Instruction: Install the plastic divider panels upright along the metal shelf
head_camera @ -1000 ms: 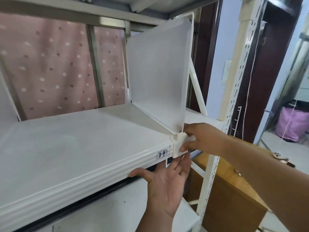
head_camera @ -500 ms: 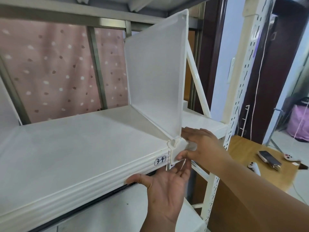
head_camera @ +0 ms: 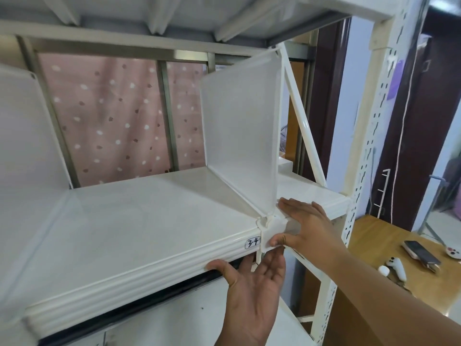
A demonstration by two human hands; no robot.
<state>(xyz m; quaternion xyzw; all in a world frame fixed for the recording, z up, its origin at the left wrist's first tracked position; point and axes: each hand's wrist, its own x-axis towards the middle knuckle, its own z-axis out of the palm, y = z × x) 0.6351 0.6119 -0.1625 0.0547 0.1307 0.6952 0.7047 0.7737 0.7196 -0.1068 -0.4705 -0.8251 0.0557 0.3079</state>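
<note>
A translucent white divider panel [head_camera: 242, 136] stands upright across the white metal shelf [head_camera: 129, 228], towards its right end. Its front clip [head_camera: 270, 227] hooks over the shelf's front lip beside a "3-4" label [head_camera: 252, 242]. My right hand [head_camera: 309, 223] pinches that clip, thumb on its front face and fingers flat on the shelf just right of the panel. My left hand [head_camera: 252, 283] is palm up under the front lip, with its fingertips at the clip's lower tab. Another divider panel [head_camera: 25, 136] stands upright at the shelf's left end.
A perforated white upright post [head_camera: 369, 136] and a diagonal brace [head_camera: 303, 126] close off the shelf's right side. Another shelf [head_camera: 174, 320] lies below. A pink dotted curtain [head_camera: 107, 116] hangs behind. A wooden desk [head_camera: 374, 240] at the right holds a phone [head_camera: 421, 252] and a white controller [head_camera: 396, 267].
My right hand's fingers have spread flatter onto the shelf beside the panel while the thumb stays on the clip. My left hand stays under the lip. The view has shifted slightly.
</note>
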